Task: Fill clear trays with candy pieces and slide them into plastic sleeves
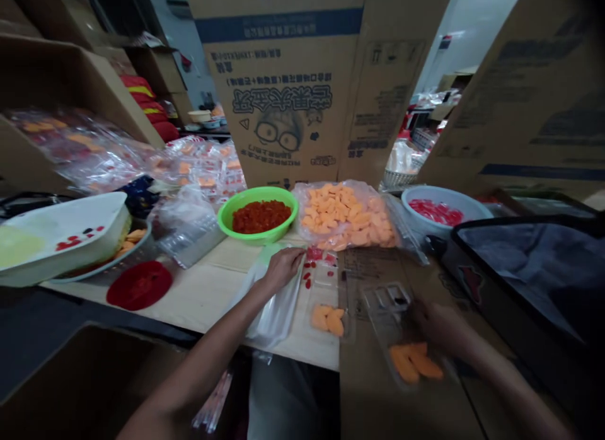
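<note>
My left hand (283,268) reaches over a stack of clear plastic trays or sleeves (271,311). Its fingertips are pinched together beside the red pieces at the top of a clear compartment tray (326,292); anything between them is too small to make out. Orange candy pieces (328,319) lie in that tray's near end. To the right, my right hand (432,320), smeared by motion, grips the side of another clear plastic tray (380,314). This one is tilted and blurred, with orange pieces (414,362) at its lower end and a dark piece in an upper compartment.
Behind the trays stand a green bowl (227,220) of red-brown pieces, a bag of orange pieces (347,213) and a pale blue bowl (472,208) of pink packets. A white tub (94,222) and red lid (139,285) are left. A black-edged bag (520,282) flanks the right; cartons (293,62) rise behind.
</note>
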`<control>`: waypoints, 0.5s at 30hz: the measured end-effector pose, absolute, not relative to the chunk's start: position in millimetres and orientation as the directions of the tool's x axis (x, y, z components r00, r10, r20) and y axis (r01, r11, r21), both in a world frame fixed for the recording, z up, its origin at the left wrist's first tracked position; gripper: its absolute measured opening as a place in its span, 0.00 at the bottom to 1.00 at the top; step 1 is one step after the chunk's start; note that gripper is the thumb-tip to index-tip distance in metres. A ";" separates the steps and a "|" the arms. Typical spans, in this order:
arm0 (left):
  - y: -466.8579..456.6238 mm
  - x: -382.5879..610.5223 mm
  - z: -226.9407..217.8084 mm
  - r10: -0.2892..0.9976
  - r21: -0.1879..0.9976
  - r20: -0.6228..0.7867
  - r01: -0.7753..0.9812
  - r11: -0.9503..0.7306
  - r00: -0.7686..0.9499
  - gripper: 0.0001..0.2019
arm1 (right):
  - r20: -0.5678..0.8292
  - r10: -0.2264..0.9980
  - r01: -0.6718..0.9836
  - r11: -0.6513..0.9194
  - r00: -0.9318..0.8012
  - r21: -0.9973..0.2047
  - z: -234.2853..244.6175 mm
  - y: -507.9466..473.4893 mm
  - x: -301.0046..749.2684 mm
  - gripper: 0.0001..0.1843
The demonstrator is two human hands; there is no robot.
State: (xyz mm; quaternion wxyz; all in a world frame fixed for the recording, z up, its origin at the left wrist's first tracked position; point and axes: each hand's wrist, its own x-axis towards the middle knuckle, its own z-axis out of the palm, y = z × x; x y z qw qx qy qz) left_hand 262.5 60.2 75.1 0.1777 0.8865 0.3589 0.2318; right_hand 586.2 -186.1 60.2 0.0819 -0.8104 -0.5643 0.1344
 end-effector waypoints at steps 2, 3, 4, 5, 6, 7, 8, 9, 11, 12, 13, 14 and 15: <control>88.4 254.3 96.9 0.804 0.439 0.302 0.673 -0.595 0.513 0.16 | -0.133 0.928 0.883 -0.372 0.347 -0.287 46.5 -191.9 590.2 0.16; 105.8 249.9 109.8 0.854 0.403 0.287 0.754 -0.518 0.433 0.17 | -0.120 0.924 0.880 -0.382 0.362 -0.284 45.0 -192.8 592.0 0.15; 124.4 245.9 122.7 0.913 0.353 0.234 0.846 -0.399 0.334 0.18 | -0.106 0.921 0.879 -0.390 0.375 -0.276 47.1 -192.7 593.4 0.15; 143.1 242.4 134.5 0.944 0.329 0.190 0.889 -0.320 0.269 0.18 | -0.095 0.920 0.881 -0.391 0.379 -0.266 52.3 -191.8 594.4 0.16; 160.6 239.9 144.1 0.960 0.316 0.139 0.908 -0.276 0.243 0.18 | -0.090 0.923 0.887 -0.384 0.373 -0.255 59.8 -190.5 594.7 0.17; 176.1 238.4 151.0 0.969 0.308 0.075 0.919 -0.246 0.234 0.17 | -0.084 0.929 0.896 -0.370 0.360 -0.246 68.8 -189.0 594.4 0.19; 188.7 237.9 154.7 0.970 0.307 0.020 0.922 -0.236 0.242 0.16 | -0.074 0.937 0.905 -0.350 0.343 -0.240 78.3 -187.7 593.4 0.20; 198.1 238.5 155.7 0.967 0.304 -0.028 0.924 -0.231 0.251 0.15 | -0.062 0.942 0.912 -0.334 0.329 -0.240 87.4 -186.8 591.8 0.21; 207.6 241.3 151.5 0.961 0.298 -0.083 0.926 -0.230 0.265 0.13 | -0.036 0.947 0.912 -0.318 0.319 -0.259 102.5 -186.7 587.5 0.22; 208.8 242.9 147.9 0.959 0.297 -0.087 0.926 -0.232 0.268 0.12 | -0.025 0.947 0.908 -0.314 0.320 -0.278 107.8 -187.4 585.4 0.22; 208.5 244.3 144.6 0.960 0.298 -0.080 0.926 -0.233 0.267 0.11 | -0.019 0.946 0.902 -0.316 0.325 -0.296 111.5 -188.6 583.8 0.22; 207.5 245.0 141.9 0.963 0.299 -0.064 0.925 -0.233 0.263 0.10 | -0.021 0.942 0.894 -0.324 0.334 -0.311 113.8 -190.1 582.8 0.22; 206.3 245.2 140.3 0.966 0.292 -0.044 0.928 -0.230 0.254 0.08 | -0.028 0.938 0.886 -0.335 0.345 -0.322 114.9 -192.1 582.6 0.22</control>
